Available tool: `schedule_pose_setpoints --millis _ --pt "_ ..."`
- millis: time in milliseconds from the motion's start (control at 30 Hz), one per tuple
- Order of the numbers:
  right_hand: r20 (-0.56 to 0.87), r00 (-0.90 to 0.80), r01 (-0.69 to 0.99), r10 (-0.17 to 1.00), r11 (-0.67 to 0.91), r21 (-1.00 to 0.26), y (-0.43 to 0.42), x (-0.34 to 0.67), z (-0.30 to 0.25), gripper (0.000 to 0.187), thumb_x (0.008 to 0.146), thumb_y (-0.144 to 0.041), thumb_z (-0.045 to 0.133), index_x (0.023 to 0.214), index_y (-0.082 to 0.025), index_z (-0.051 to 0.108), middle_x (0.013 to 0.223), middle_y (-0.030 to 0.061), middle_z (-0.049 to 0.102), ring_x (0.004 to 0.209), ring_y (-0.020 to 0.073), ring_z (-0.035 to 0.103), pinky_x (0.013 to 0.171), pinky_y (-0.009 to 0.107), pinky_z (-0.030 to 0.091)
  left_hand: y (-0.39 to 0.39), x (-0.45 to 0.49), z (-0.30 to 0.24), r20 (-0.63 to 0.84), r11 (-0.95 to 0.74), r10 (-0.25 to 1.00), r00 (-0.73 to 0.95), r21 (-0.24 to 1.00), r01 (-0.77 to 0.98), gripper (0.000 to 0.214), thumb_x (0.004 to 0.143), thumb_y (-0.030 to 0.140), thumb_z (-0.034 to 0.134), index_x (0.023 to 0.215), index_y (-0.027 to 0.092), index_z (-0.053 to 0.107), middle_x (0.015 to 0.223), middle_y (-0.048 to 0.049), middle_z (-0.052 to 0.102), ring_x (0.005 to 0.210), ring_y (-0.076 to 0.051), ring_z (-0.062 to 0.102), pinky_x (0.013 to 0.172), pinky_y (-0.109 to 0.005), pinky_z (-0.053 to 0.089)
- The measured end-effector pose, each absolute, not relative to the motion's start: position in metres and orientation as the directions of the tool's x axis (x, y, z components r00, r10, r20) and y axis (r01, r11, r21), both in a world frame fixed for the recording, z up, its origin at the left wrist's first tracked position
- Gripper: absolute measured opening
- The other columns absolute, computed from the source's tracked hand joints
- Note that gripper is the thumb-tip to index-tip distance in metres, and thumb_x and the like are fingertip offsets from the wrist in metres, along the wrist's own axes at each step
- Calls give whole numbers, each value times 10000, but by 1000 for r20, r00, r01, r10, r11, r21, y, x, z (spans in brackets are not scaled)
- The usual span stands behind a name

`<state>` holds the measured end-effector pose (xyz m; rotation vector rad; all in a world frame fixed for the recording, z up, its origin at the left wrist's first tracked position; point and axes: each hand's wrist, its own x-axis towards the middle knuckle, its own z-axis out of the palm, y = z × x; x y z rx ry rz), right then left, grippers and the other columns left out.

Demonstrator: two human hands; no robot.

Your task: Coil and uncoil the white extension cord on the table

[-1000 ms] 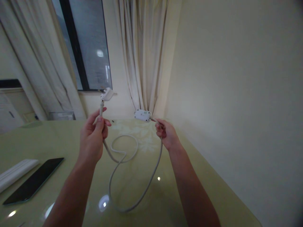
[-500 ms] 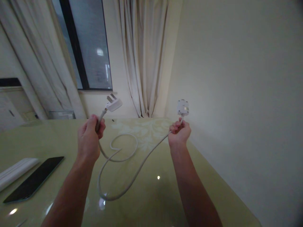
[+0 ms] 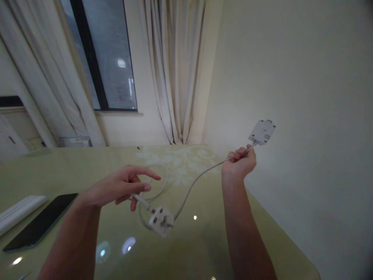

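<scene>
The plug (image 3: 161, 221) is lying low at the middle of the table (image 3: 189, 249), on it or just over it, below and right of the left hand (image 3: 116, 187). The cable (image 3: 198, 178) is looping behind the plug and running up to the right hand (image 3: 239, 165), with the socket block (image 3: 262, 132) projecting above and right of it, before the wall (image 3: 291, 77). The phone (image 3: 40, 221) is lying at the table's far left, a strip (image 3: 17, 213) just left of it, and the window (image 3: 110, 58) and curtain (image 3: 175, 70) are standing behind the table.

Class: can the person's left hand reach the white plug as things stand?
Probably yes: the left hand hangs open close above the plug, and nothing covers the plug or stands between them.
</scene>
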<state>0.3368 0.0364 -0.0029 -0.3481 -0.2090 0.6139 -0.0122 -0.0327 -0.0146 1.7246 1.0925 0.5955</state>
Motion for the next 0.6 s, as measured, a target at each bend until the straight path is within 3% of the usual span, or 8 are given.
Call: schedule_pose_setpoints --millis 133,233,333,467,533,600 --pt "110 802 -509 588 767 -390 33 335 -1 55 919 -183 496 897 -226 523 578 -109 430 419 60 297 387 170 185 -48 28 -14 -233 -173 766 599 824 540 846 758 451 856 1537 338 547 772 31 750 414 -126 501 369 -235 327" --pt "114 791 -525 600 764 -375 28 330 3 87 931 -161 480 906 -210 548 582 -105 436 427 57 288 390 168 191 -53 69 -25 -153 -358 779 607 687 632 994 702 391 887 1595 250 471 768 10 777 669 -217 700 572 -281 464" --pt "121 784 -531 609 758 -380 24 328 6 95 942 -169 484 913 -204 567 576 -105 432 430 59 292 391 166 197 -53 102 -41 -118 -423 829 546 507 751 691 805 416 811 1425 185 613 736 -42 774 850 -297 757 744 -351 499" --pt "138 769 -530 624 743 -408 21 330 8 41 938 -204 527 921 -211 564 584 -107 445 427 58 304 389 162 193 -52 123 -54 -110 -403 891 441 255 879 356 899 414 710 1146 158 709 1028 -193 800 1025 -392 751 789 -420 513" --pt "127 775 -534 620 748 -393 20 331 9 61 946 -194 508 924 -204 564 587 -106 448 426 57 298 386 159 188 -54 124 -53 -139 -418 881 453 222 881 329 868 392 745 1102 162 712 1032 -190 802 1010 -395 757 784 -422 523" --pt "109 789 -532 605 761 -372 19 332 10 98 954 -173 474 922 -199 563 585 -107 437 424 56 289 382 157 186 -57 121 -50 -184 -435 858 479 233 870 341 806 371 803 1069 174 710 910 -148 808 976 -387 763 776 -411 529"
